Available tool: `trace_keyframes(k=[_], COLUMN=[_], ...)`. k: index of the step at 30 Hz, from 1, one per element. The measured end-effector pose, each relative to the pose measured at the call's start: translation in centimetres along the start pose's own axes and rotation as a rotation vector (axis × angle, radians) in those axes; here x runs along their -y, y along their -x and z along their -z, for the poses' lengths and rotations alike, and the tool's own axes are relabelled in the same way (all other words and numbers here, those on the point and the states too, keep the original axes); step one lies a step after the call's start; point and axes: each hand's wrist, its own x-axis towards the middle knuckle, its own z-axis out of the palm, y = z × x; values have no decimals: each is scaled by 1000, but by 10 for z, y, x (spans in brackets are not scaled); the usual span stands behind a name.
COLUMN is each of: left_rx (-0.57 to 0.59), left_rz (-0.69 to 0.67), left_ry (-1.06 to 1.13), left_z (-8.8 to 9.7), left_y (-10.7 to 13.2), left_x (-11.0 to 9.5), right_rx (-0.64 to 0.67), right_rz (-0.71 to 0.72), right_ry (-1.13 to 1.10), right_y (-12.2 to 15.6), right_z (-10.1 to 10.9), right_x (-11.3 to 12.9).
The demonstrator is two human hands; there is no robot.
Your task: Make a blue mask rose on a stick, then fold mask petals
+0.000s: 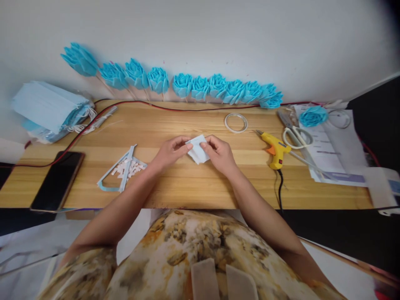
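A small folded piece of pale blue face-mask fabric (198,152) is held between both hands, just above the middle of the wooden table (187,189). My left hand (173,151) pinches its left edge with thumb and fingers. On the opposite side, my right hand (219,152) grips the right edge, its thumb lying on the front. The fingers behind the fabric are partly hidden. Left of my left forearm lie cut blue strips (126,168) around a little heap of white scraps (135,166).
Blue fabric flowers (200,86) on sticks lean along the wall. At left are stacked face masks (50,106) and a phone (58,181). A tape roll (227,123), a yellow glue gun (276,151), scissors (296,135), papers (331,154) and another blue flower (313,116) lie rightward. A red-black cable (150,103) runs behind.
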Motion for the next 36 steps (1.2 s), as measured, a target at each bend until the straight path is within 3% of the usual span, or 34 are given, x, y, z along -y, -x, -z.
trace_keyframes(k=[5,10,16,20,24,29,33,36], left_rx=[4,-159,-269,-248,-125,-103,-54,-111], left_rz=[31,26,-23,-17,35,-33,26,65], left_ry=[66,142,157,169,123,38,-90,-71], left_z=[-2,0,0,-2,-3,-2,-4,-4], left_y=[0,-4,-6,-6,-5,-1,3,2], left_x=[8,12,14,15,14,5,3,9], right_rx=[90,11,112,-7,-125,-28,42,68], right_rz=[-7,-69,-191,-207,-167,-151,-125,-132], right_ry=[-8,-146,-267,-251,-296,-243,-167,-205], right_y=[2,0,-2,-3,-4,-1,2,1], right_z=[-4,-1,-5,-7,-4,-4,-8,-10], right_x=[1,0,-3,-6,-4,-1,-2,-5])
